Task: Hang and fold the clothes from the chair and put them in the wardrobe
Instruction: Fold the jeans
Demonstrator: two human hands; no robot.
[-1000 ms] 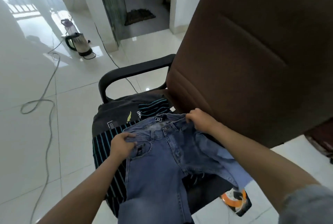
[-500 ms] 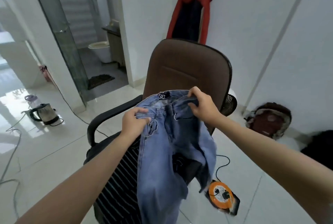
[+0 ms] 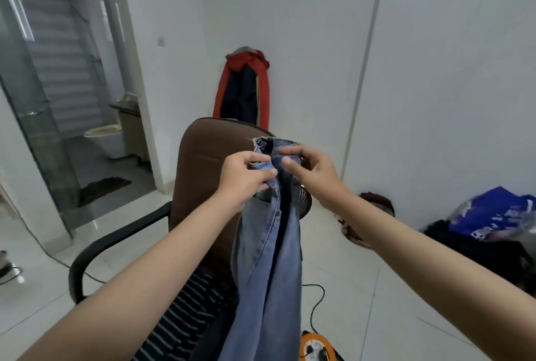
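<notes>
Blue jeans [image 3: 268,259] hang in the air in front of the brown office chair [image 3: 200,183], folded lengthwise with both waistband halves brought together. My left hand [image 3: 243,178] pinches the waistband from the left. My right hand [image 3: 310,170] grips the waistband from the right, thumb and fingers curled on the denim. The two hands almost touch. A black striped garment [image 3: 179,323] lies on the chair seat under my left forearm. No wardrobe is in view.
A red and navy jacket [image 3: 243,88] hangs on the white wall behind the chair. An orange cable reel [image 3: 316,347] and its black cord lie on the tiled floor. A blue bag and dark clothes [image 3: 493,215] are piled at the right. A bathroom doorway [image 3: 95,117] opens at the left.
The jeans rose from the chair seat to chest height. My hands came together, closing the waistband into a lengthwise fold. My view tilted up toward the wall.
</notes>
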